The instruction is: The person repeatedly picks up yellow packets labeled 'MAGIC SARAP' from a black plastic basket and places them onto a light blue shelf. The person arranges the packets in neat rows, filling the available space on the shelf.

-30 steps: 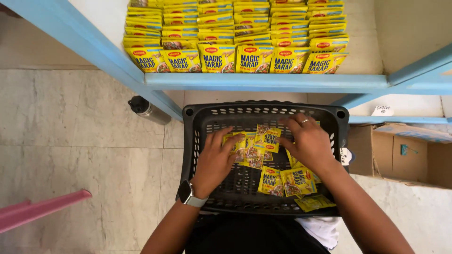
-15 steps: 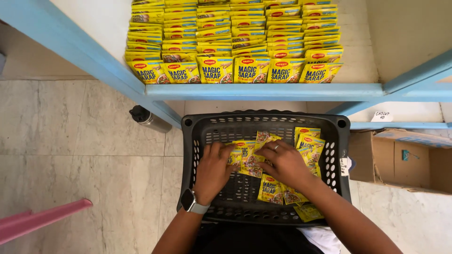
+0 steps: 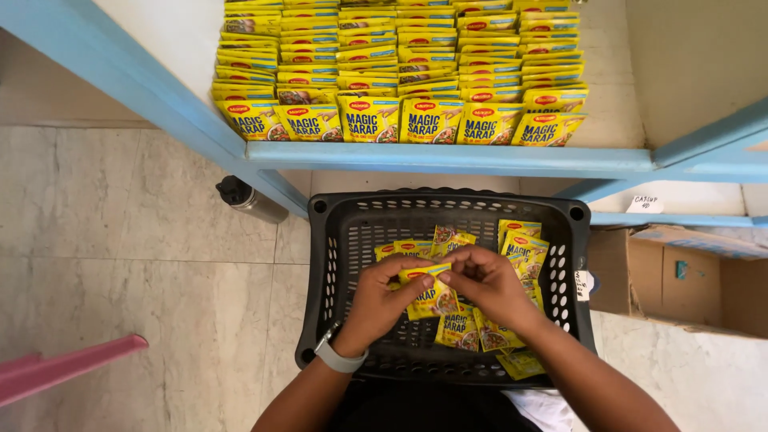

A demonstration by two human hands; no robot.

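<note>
Lifted now off the basket floor, where half a second ago both hands lay flat among the loose packets: a small gathered stack of yellow sachets, pinched at its top edge between the left hand and the right hand, fingertips meeting over it near the middle of the black plastic basket. Reads as sorting turned into picking up, with a bundle squared between both grips. Left hand closed on the stack's left corner, a grey-strapped watch at the wrist; right hand closed on its right corner. Flat, glossy, small rectangles in yellow with red and blue print, slightly fanned and bent in the grip. More loose sachets scattered at three o'clock and five o'clock of the hands, some against the basket's right wall. Farther, at nine o'clock of the basket, a dark-capped metal bottle lying on the pale tiled floor; at three o'clock, an open cardboard box. Farthest, at twelve o'clock, a blue-edged shelf packed with neat overlapping rows of the same yellow packets.
</note>
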